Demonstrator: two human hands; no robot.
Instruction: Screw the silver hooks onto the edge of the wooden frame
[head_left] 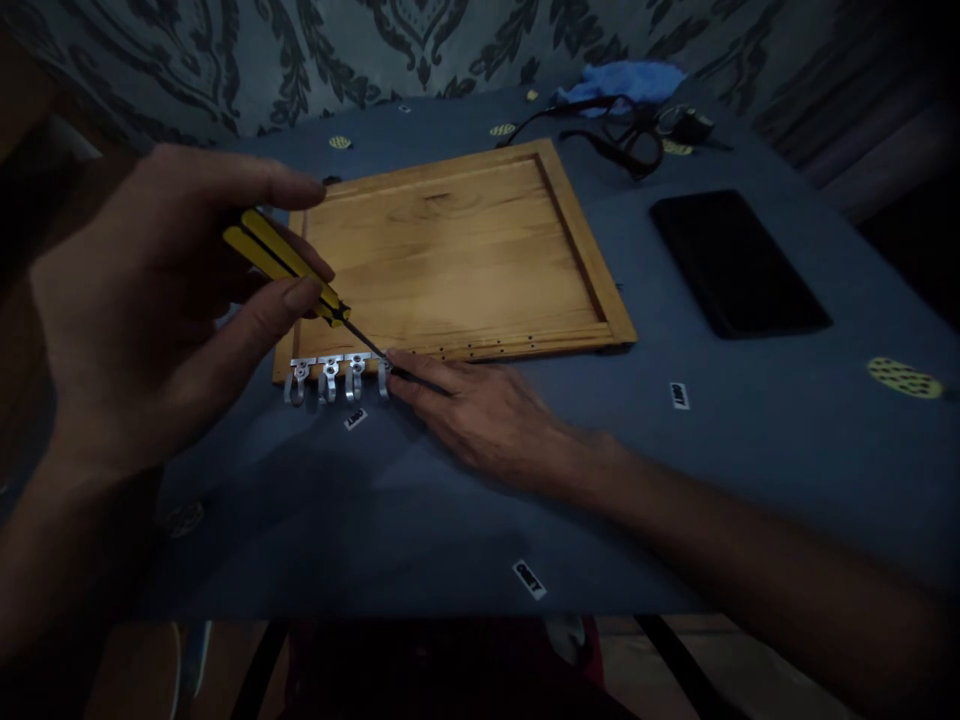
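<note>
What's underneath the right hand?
Part of the rightmost visible metal hook shows beside the right hand, at the wooden panel's near edge, with tablecloth around. Whatever lies directly beneath the hand is covered.

Yellow-black screwdriver (289,256) slanting; silver hooks (331,370) along wooden panel's (450,260) near edge.

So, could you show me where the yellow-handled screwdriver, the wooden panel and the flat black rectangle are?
Yellow-handled screwdriver (279,256): head view, on its handle.
Wooden panel (450,250): head view, middle of its face.
Flat black rectangle (739,263): head view, middle of its upper surface.
</note>
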